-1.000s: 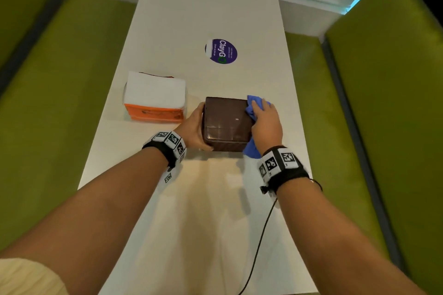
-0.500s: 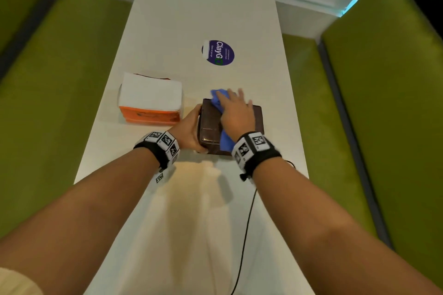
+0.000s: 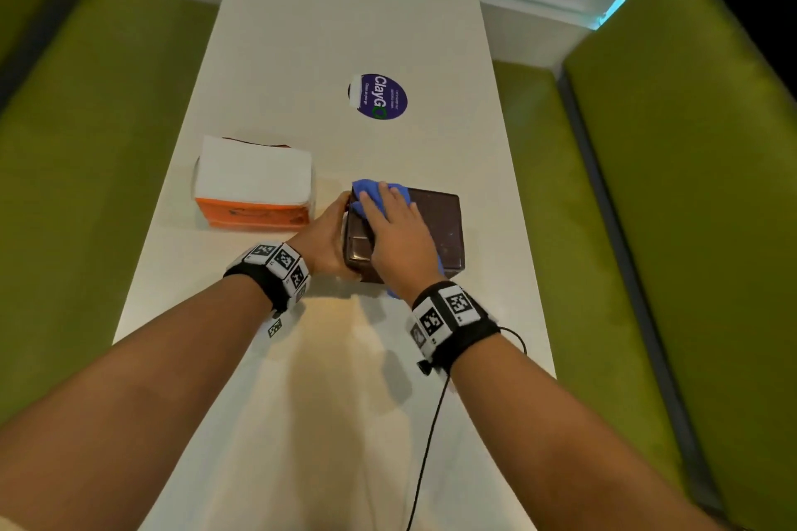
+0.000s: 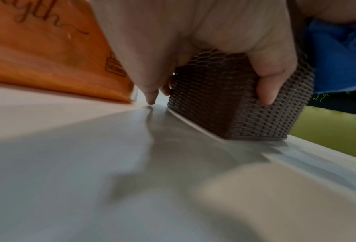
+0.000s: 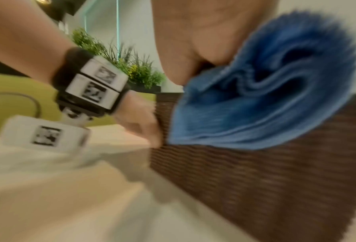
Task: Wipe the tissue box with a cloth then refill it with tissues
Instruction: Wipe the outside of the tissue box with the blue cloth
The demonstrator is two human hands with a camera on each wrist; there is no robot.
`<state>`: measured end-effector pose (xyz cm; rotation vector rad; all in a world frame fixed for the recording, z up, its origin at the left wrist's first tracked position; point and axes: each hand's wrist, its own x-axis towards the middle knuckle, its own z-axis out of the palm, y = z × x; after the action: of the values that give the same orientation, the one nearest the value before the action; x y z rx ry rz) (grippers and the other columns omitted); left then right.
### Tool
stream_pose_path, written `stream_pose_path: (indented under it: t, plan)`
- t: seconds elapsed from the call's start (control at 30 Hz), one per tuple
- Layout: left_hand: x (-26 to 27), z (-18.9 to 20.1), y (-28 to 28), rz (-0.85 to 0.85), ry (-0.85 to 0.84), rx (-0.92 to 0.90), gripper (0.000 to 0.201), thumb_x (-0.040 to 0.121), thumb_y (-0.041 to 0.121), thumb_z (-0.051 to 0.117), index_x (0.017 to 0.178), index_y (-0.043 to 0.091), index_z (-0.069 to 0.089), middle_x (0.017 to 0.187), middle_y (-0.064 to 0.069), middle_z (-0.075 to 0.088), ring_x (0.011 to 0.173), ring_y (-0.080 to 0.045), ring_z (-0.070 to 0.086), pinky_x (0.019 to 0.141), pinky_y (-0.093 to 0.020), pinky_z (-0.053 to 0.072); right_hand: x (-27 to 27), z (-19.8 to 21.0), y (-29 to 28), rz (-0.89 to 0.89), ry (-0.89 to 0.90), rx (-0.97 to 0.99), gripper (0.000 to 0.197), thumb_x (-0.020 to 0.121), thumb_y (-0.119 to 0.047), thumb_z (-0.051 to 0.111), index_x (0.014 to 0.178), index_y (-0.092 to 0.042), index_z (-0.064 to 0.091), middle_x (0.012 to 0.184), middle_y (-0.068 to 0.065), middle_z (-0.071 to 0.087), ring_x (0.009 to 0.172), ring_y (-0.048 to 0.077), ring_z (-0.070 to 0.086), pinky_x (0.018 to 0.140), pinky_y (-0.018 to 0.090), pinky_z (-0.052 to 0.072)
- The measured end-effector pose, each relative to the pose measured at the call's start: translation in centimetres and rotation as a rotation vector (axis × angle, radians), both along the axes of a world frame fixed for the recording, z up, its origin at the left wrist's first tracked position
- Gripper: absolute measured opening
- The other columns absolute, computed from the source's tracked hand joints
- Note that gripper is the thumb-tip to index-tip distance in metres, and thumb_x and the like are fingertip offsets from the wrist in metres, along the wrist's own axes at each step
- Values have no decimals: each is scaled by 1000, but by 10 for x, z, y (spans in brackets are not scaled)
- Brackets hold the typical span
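Observation:
A dark brown woven tissue box (image 3: 435,228) stands on the white table (image 3: 345,401). My left hand (image 3: 330,235) grips its left side, thumb curled over the near corner (image 4: 270,78). The woven wall of the tissue box (image 4: 230,104) shows clearly in the left wrist view. My right hand (image 3: 394,228) lies flat on the box top with straight fingers, pressing a blue cloth (image 3: 375,192) onto its left part. The blue cloth (image 5: 262,91) bunches under the palm over the tissue box (image 5: 276,180) in the blurred right wrist view. A pack of white tissues in orange wrapping (image 3: 254,181) sits to the left of the box.
A round purple sticker (image 3: 379,96) lies on the table beyond the box. Green benches (image 3: 698,228) run along both sides of the table. A black cable (image 3: 427,444) trails from my right wrist toward me. The orange pack (image 4: 48,49) stands close beside my left hand.
My right hand has swept the blue cloth from the box's right side across the top to its left part. The left hand has kept its grip on the box.

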<state>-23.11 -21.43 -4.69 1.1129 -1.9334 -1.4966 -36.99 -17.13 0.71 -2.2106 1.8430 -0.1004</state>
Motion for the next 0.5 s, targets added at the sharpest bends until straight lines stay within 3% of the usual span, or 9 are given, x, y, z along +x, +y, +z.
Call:
stream_pose_path:
  t: [0.07,0.13,0.27,0.33,0.43,0.5]
  plan:
    - [2,-5,-2,2,2,-8,125,36,37,83,141,13,20,137,-2,42,125,-12,47,106,-27,41,-26,5,-11,-23,16,-1,67,87,-4,42,149,-22,24,160,6,15,148,25,9,118,46,10]
    - [2,-7,-3,-4,6,-7,123,35,38,82,138,20,18,137,-4,40,128,-16,43,105,-17,35,-52,8,-19,-113,53,16,69,85,-2,44,148,-22,26,159,6,18,147,29,11,118,45,15]
    - [2,-7,-3,-10,35,-13,121,35,40,83,135,26,16,135,1,39,124,-5,44,103,-8,31,-56,5,-5,-328,-4,-38,67,88,4,40,149,-17,23,159,9,14,147,31,9,118,39,20]
    - [1,-8,-4,-27,50,-12,122,36,37,84,137,24,16,135,-1,40,122,3,43,100,-3,33,-37,-1,8,-325,30,-60,68,90,4,39,151,-15,17,160,12,9,148,31,5,121,39,13]
    - [1,-11,-4,-20,47,-14,124,38,29,88,141,16,20,137,-3,45,124,-6,49,98,-6,39,-2,-5,24,-212,57,-11,70,91,5,37,152,-14,8,160,14,-1,148,31,-2,121,42,1]
    - [1,-11,-6,-25,41,-25,124,39,27,90,142,13,22,138,0,46,125,-4,48,102,-10,39,5,-4,25,-119,62,21,71,91,5,39,152,-16,8,160,13,-2,149,30,-4,120,42,0]
